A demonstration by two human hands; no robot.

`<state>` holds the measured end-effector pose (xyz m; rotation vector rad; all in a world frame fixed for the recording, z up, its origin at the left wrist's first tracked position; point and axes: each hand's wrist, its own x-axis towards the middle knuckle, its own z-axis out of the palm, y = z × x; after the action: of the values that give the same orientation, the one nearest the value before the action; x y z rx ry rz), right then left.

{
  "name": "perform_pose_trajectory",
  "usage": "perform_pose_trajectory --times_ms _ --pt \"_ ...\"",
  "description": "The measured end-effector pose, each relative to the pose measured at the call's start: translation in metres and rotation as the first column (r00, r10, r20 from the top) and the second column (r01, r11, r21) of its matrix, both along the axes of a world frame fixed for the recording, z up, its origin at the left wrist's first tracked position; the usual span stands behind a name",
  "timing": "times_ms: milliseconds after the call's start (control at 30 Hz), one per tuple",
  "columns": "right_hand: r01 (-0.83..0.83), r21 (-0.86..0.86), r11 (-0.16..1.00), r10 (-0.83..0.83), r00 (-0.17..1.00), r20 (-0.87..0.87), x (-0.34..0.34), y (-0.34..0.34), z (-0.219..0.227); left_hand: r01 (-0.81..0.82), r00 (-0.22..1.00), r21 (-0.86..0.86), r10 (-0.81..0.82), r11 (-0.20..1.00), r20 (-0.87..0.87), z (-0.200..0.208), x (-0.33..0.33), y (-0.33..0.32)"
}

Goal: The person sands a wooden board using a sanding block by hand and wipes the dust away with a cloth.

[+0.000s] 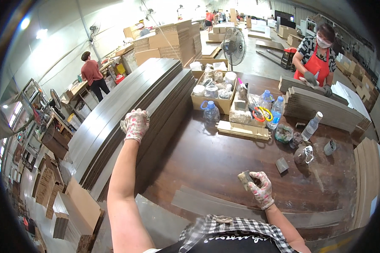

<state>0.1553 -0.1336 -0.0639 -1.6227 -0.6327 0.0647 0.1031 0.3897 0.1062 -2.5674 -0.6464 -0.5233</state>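
My left hand (136, 125), in a white glove with pink flowers, reaches forward onto the tall stack of long grey planks (109, 122) at the left. Its fingers curl over the edge of a plank there; the fingertips are partly hidden. Above the brown table (207, 158), my right hand (261, 190), in a matching glove, pinches a small worn block (245, 180), beige with a dark side. A thin grey strip (215, 206) lies on the table just below that hand. Farther right on the table is a small grey square piece (281, 165).
Cartons of jars (215, 103), scissors (262, 114), bottles (276, 111) and pale wood strips (243, 130) stand across the table's far side. A co-worker in a red apron (318, 65) handles planks (325, 107) at the far right. A standing fan (234, 46) is behind.
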Motion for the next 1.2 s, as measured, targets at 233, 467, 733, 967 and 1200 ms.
perform_pose_trajectory --times_ms 233,467,733,967,1200 --pt "0.076 -0.065 0.995 -0.074 0.997 0.02 0.007 -0.005 0.001 0.824 0.484 -0.172 -0.514 0.539 0.708 -0.028 -0.026 -0.159" --pt "-0.068 -0.089 0.994 0.084 0.979 0.187 -0.004 -0.007 0.031 0.705 0.632 -0.644 -0.675 0.295 0.382 -0.095 -0.137 -0.316" --pt "-0.326 -0.443 0.835 0.45 0.868 0.21 -0.045 0.026 0.058 0.66 0.72 -0.613 -0.6 0.435 0.349 -0.147 -0.18 -0.314" --pt "-0.344 -0.515 0.785 0.565 0.738 0.369 -0.064 0.157 0.037 0.762 0.637 -0.504 -0.609 0.407 0.472 -0.174 -0.178 -0.314" --pt "-0.433 -0.542 0.72 0.659 0.671 0.338 -0.052 0.166 0.044 0.787 0.594 -0.516 -0.642 0.338 0.485 -0.181 -0.177 -0.308"
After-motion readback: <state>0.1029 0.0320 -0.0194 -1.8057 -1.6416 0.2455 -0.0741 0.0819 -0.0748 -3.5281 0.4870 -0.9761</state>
